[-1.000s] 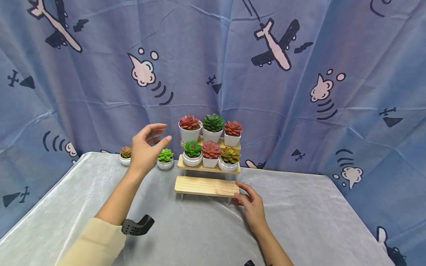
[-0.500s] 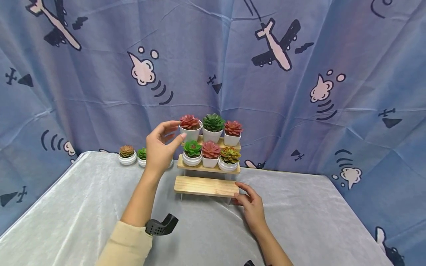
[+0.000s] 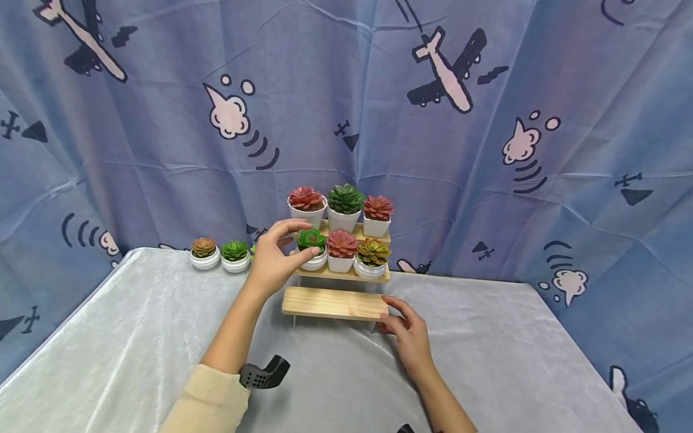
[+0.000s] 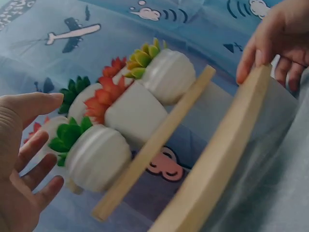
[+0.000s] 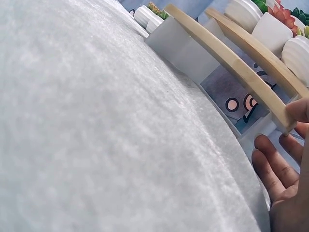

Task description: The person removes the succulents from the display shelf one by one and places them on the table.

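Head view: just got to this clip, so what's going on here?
A person is working at a tiered wooden stand. The right hand grips the right end of its lowest board. The left hand, fingers spread, is beside the round white pot with a green succulent on the middle tier, not closed on it. The upper two tiers carry three plants each. More pots stand to the left on the table, one mostly hidden behind the left hand.

In the head view, the left hand (image 3: 273,261) hides most of a bright-green succulent (image 3: 252,248) at its ten o'clock; the beige sleeve (image 3: 208,400) runs off at seven o'clock.
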Demonstrator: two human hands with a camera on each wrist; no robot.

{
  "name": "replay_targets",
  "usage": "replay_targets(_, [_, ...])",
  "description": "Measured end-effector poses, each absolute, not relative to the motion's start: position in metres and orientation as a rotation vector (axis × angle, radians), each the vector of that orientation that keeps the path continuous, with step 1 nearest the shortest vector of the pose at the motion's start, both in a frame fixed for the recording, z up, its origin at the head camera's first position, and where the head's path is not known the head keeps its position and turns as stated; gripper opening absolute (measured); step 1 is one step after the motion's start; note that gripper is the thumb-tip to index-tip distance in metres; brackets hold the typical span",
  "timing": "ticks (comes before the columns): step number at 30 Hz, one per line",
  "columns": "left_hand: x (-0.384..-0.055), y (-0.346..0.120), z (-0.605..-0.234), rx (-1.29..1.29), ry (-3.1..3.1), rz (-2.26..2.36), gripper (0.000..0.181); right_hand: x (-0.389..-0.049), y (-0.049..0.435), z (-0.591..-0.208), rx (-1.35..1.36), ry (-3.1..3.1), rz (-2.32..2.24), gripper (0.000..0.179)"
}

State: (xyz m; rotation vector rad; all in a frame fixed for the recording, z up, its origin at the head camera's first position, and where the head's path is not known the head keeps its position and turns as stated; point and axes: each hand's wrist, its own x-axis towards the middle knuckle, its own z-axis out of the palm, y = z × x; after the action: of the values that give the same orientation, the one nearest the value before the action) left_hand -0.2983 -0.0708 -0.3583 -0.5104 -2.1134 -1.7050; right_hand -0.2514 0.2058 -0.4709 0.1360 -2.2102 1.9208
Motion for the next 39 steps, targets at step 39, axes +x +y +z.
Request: replay_targets(39, [-0.307, -0.064, -0.400, -0.488, -2.098, -1.540, 0.052, -0.252, 0.204, -0.468, 0.105, -2.230, 1.922, 0.037])
